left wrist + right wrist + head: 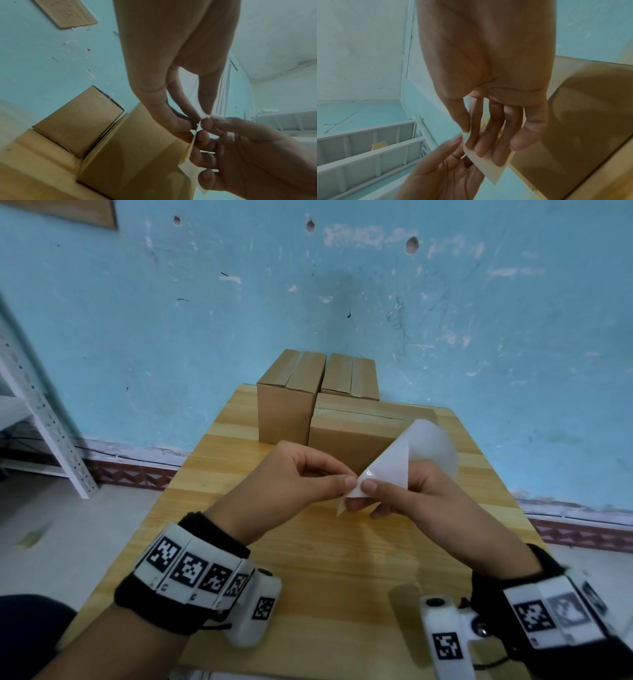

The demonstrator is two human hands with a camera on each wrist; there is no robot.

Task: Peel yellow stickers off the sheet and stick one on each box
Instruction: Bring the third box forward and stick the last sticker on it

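A white sticker sheet (394, 460) is held curled above the wooden table (308, 559), its blank back towards me. My right hand (364, 494) grips its lower corner, thumb on top and fingers underneath. My left hand (351, 481) pinches the same corner between thumb and forefinger. In the left wrist view the sheet (187, 155) shows edge-on with a strip of yellow on its hidden face. The right wrist view has the sheet (488, 169) lying behind the right fingers (496, 135). Three plain cardboard boxes stand at the table's far end: a tall one (287, 405), one behind (349, 378), and a low one (352, 436) nearest my hands.
A blue wall rises right behind the boxes. A white perforated metal rack (44, 412) stands on the floor to the left of the table. A piece of cardboard (68, 210) hangs on the wall at the upper left. The table's near half lies bare under my hands.
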